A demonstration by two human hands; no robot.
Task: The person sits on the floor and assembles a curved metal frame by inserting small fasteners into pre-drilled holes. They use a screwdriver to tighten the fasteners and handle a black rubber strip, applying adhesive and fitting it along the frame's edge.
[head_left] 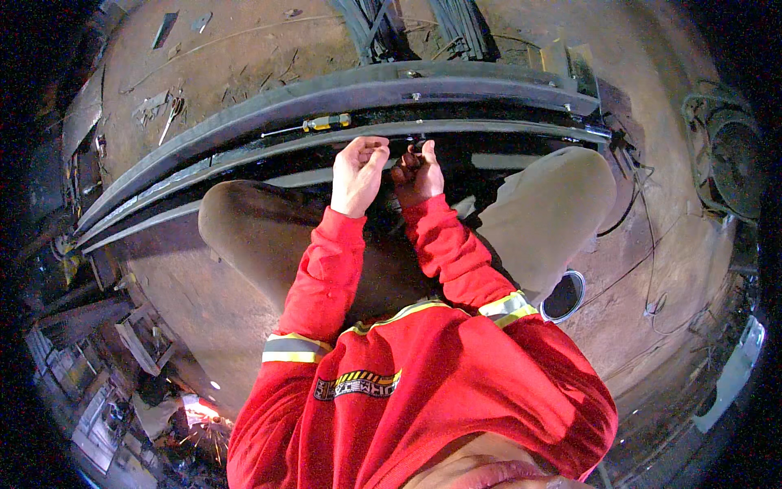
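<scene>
Both of my hands are raised close together in front of my lap, at the near edge of a long metal beam (505, 91). My left hand (357, 178) has its fingers curled and its thumb and fingertips pinched together; whatever may be between them is too small to name. My right hand (419, 173) is also closed, thumb up and fingers bent in shadow, and what it holds, if anything, cannot be made out. Beyond my left hand, a screwdriver (327, 122) with a yellow and black handle lies along the beam, its shaft pointing left.
Bundles of dark metal bars (463, 31) lie on the far floor. A round fan-like thing (731, 155) stands at the right. Near my knee at the right is a round rimmed container (564, 295). Bright sparks (205, 417) show at the lower left. Cables cross the right floor.
</scene>
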